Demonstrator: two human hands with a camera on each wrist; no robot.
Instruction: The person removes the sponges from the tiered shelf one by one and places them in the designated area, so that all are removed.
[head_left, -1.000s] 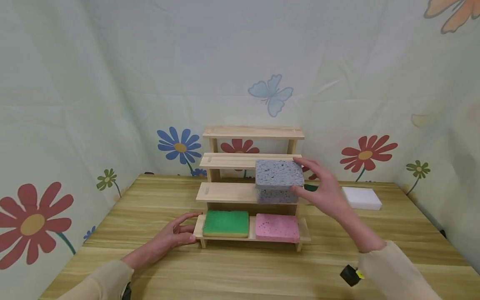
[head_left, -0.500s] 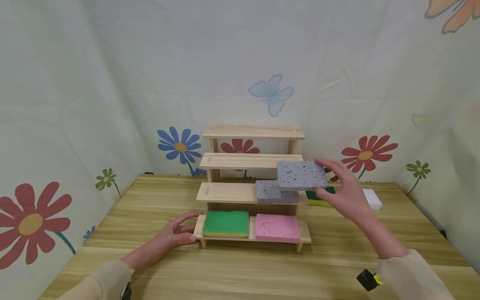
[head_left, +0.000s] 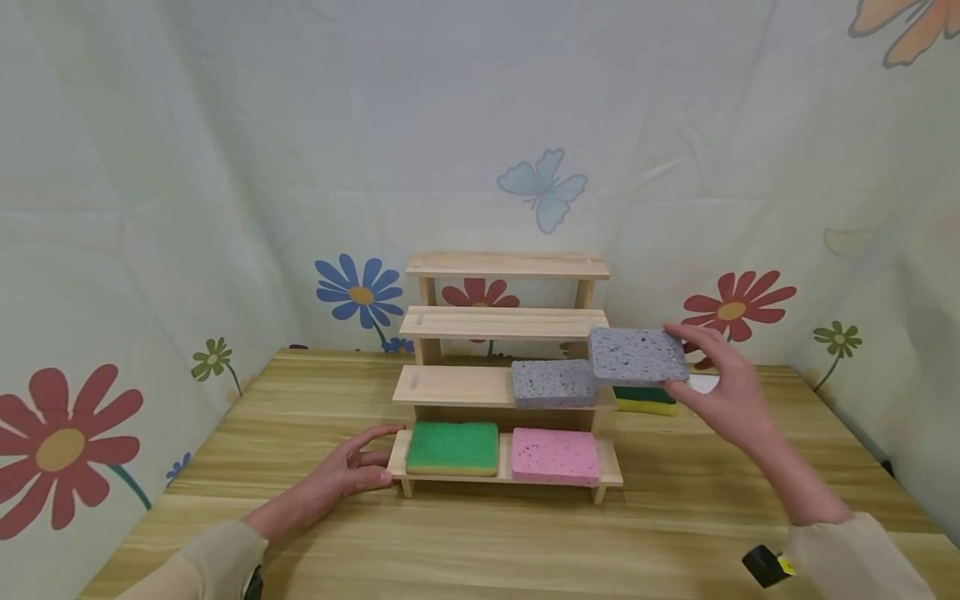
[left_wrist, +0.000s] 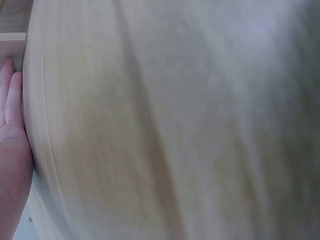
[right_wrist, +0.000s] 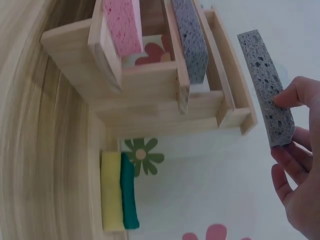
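Note:
In the head view my right hand [head_left: 723, 387] pinches a grey speckled sponge [head_left: 637, 356] by its right end, thumb below and fingers above. The sponge is raised beside the right end of a stepped wooden display stand [head_left: 450, 385]. A second grey sponge [head_left: 553, 383] lies on the stand's second step from the bottom, at the right. On the lowest step sit a green scouring sponge [head_left: 453, 447], left, and a pink speckled sponge [head_left: 555, 456], right. My left hand [head_left: 352, 468] grips the left end of that lowest step, thumb at the front; the left wrist view catches it only partly.
Behind the stand's right side, a yellow sponge with a dark green face [head_left: 645, 400] lies on the wood-grain table [head_left: 480, 542]. A white sponge block [head_left: 703, 383] is mostly hidden by the right hand. A flower-printed curtain [head_left: 675, 167] encloses the back and sides.
My right hand has lifted one grey sponge off the other and carried it to the right, uncovering the lower one. The left hand keeps its place at the stand.

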